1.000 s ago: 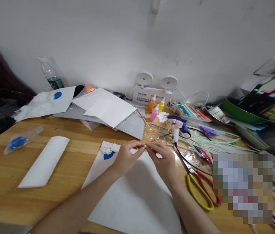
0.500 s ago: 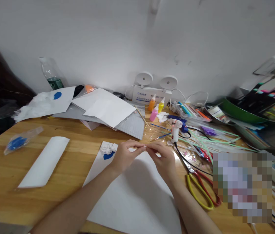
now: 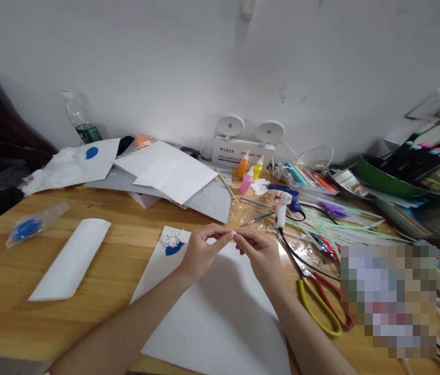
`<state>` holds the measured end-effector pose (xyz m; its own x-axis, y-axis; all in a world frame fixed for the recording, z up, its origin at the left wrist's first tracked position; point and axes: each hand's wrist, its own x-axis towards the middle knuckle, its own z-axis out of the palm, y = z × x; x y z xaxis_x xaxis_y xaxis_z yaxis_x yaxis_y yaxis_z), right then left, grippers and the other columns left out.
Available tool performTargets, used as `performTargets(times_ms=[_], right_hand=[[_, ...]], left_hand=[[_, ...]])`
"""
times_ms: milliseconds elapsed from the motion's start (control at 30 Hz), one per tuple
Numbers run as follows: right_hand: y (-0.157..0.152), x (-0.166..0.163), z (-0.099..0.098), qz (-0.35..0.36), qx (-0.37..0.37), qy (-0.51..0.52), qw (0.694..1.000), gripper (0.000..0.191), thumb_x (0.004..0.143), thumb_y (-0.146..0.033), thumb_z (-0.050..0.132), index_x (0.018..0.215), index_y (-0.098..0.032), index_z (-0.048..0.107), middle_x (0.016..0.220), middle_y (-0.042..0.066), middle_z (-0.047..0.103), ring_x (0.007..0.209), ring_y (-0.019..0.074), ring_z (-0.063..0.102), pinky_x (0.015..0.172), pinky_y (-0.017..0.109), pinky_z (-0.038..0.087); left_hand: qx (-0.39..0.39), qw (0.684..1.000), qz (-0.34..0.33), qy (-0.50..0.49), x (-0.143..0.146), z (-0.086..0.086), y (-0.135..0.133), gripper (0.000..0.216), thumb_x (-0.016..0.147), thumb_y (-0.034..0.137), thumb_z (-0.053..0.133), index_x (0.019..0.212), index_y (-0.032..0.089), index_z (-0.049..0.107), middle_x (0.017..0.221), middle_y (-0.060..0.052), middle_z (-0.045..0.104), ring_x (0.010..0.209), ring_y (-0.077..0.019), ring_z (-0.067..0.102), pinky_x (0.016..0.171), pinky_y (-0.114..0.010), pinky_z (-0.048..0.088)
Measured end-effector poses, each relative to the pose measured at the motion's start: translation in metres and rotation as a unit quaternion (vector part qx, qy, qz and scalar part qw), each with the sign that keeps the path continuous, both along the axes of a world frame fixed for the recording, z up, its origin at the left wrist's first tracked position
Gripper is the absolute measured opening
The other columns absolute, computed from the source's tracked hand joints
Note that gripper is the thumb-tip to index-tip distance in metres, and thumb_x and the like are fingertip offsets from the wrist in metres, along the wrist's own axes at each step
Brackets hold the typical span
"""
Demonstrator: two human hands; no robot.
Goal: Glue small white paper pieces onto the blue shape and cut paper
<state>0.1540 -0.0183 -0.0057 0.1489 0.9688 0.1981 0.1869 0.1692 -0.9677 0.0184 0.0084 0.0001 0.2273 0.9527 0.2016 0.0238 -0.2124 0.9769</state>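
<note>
We see both hands raised just over a white sheet (image 3: pixel 220 317) on the table (image 3: pixel 4 291). Left hand (image 3: pixel 200 252): thumb and forefinger pinched together at the tips, other fingers curled. Right hand (image 3: pixel 261 252): fingertips likewise drawn together, pointing at the left ones. Between the two sets of fingertips sits a tiny white bit (image 3: pixel 233 235), touching both; too small for us to say what it is or which hand carries it.

Left of the left fingers, near them, on the sheet's far corner: a blue blob (image 3: pixel 173 250) with a white crumbly clump (image 3: pixel 173 239) just beyond and touching it. Further left, well apart, a folded white strip (image 3: pixel 72 258), and past that a clear bag with blue stuff (image 3: pixel 32 227).

Right of the right fingers, near: a white glue gun (image 3: pixel 281 208), upright, its black cord running toward us. Nearer us from it, scissors (image 3: pixel 317 299) with yellow and red handles, lying flat beside the right wrist.

Beyond the fingers, toward the wall: three small bottles (image 3: pixel 250 172), orange, yellow, pink, close together. Left of those, a stack of white papers (image 3: pixel 165 174) on a grey mat. Far right: a litter of pens and pale green straws (image 3: pixel 332 219).
</note>
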Motion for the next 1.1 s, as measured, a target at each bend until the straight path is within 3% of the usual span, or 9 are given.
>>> performTargets(times_ms=[167, 333, 433, 733, 1100], right_hand=[[-0.001, 0.008, 0.008, 0.028, 0.025, -0.102, 0.994, 0.010, 0.073, -0.024, 0.057, 0.073, -0.016, 0.063, 0.068, 0.003, 0.063, 0.059, 0.0128, 0.055, 0.053, 0.024, 0.045], [-0.001, 0.026, 0.022, 0.147, 0.008, -0.208, 0.967, 0.010, 0.073, -0.022, 0.054, 0.071, -0.016, 0.062, 0.060, 0.001, 0.058, 0.054, 0.0105, 0.051, 0.050, 0.021, 0.041], [-0.001, 0.037, 0.026, 0.182, -0.011, -0.246, 0.952, 0.008, 0.071, -0.021, 0.055, 0.069, -0.017, 0.061, 0.061, 0.000, 0.058, 0.054, 0.0105, 0.051, 0.051, 0.021, 0.041], [0.000, 0.045, 0.022, 0.202, -0.019, -0.281, 0.938, 0.006, 0.070, -0.019, 0.055, 0.069, -0.017, 0.061, 0.061, 0.000, 0.058, 0.055, 0.0108, 0.052, 0.052, 0.022, 0.042], [0.000, 0.043, 0.025, 0.221, -0.022, -0.270, 0.937, 0.009, 0.072, -0.023, 0.055, 0.068, -0.018, 0.062, 0.061, 0.000, 0.058, 0.055, 0.0112, 0.052, 0.052, 0.022, 0.041]], left_hand=[[0.011, 0.998, -0.014, 0.063, -0.001, 0.003, 0.000, 0.018, 0.070, 0.032, 0.059, 0.075, 0.016, 0.063, 0.073, -0.003, 0.064, 0.069, -0.0134, 0.058, 0.068, -0.025, 0.044], [0.034, 0.987, -0.084, 0.130, -0.004, 0.005, 0.000, 0.013, 0.070, 0.026, 0.057, 0.072, 0.016, 0.063, 0.071, -0.002, 0.064, 0.069, -0.0132, 0.057, 0.067, -0.024, 0.043], [0.047, 0.980, -0.123, 0.150, -0.004, 0.005, -0.002, 0.011, 0.070, 0.023, 0.055, 0.073, 0.015, 0.063, 0.072, -0.002, 0.063, 0.069, -0.0129, 0.056, 0.066, -0.023, 0.043], [0.049, 0.975, -0.146, 0.161, -0.003, 0.002, -0.004, 0.019, 0.072, 0.032, 0.056, 0.078, 0.016, 0.064, 0.076, -0.003, 0.064, 0.070, -0.0136, 0.056, 0.066, -0.025, 0.042], [0.044, 0.975, -0.146, 0.161, -0.002, 0.004, -0.005, 0.012, 0.072, 0.025, 0.054, 0.070, 0.016, 0.062, 0.069, -0.002, 0.063, 0.067, -0.0133, 0.056, 0.064, -0.024, 0.042]])
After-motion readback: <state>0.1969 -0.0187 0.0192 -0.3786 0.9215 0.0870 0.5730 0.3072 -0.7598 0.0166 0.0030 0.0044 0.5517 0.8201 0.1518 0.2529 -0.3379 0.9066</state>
